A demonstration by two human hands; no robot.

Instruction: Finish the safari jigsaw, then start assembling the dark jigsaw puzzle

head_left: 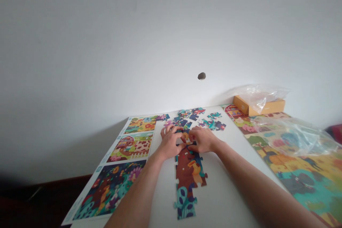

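Observation:
A partly joined strip of jigsaw puzzle (pixel 187 171) runs lengthwise down the white tabletop, showing brown, teal and orange artwork. At its far end my left hand (pixel 172 143) curls over the left edge, thumb and fingers closed on a puzzle piece. From the other side my right hand (pixel 203 139) pinches at the same end, its thumb and fingertips close to my left fingers. An orange-and-dark puzzle piece (pixel 186 136) shows between the two hands, though the fingers partly hide it. Just beyond lie several loose puzzle pieces (pixel 213 124), some overlapping.
At left lies a printed reference sheet (pixel 110 171) with three pictures. On the right, another large puzzle picture (pixel 307 185) is partly covered by clear plastic (pixel 301 139). A yellow box (pixel 267 107) with a plastic bag (pixel 260 94) stands near the wall (pixel 133 42).

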